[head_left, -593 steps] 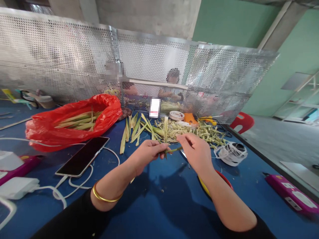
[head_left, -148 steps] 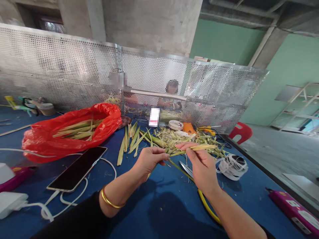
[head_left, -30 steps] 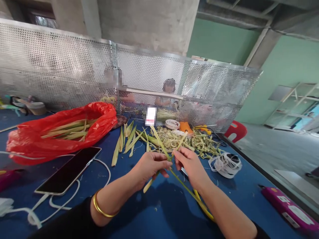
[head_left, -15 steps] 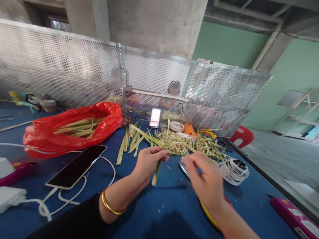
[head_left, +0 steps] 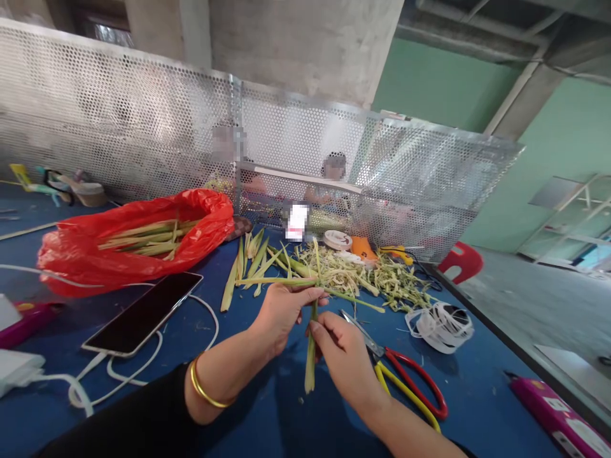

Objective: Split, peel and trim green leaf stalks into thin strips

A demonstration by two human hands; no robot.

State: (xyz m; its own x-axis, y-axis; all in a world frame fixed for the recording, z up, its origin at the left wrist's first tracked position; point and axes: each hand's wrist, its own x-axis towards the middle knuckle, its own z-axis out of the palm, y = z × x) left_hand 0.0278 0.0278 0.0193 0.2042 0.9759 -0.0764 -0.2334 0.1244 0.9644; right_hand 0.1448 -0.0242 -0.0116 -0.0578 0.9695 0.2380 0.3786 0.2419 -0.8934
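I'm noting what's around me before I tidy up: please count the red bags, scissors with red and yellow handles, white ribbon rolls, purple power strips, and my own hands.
Red bag: 1
Scissors: 1
White ribbon roll: 1
Purple power strips: 2
Hands: 2 (left hand, right hand)
Total: 7
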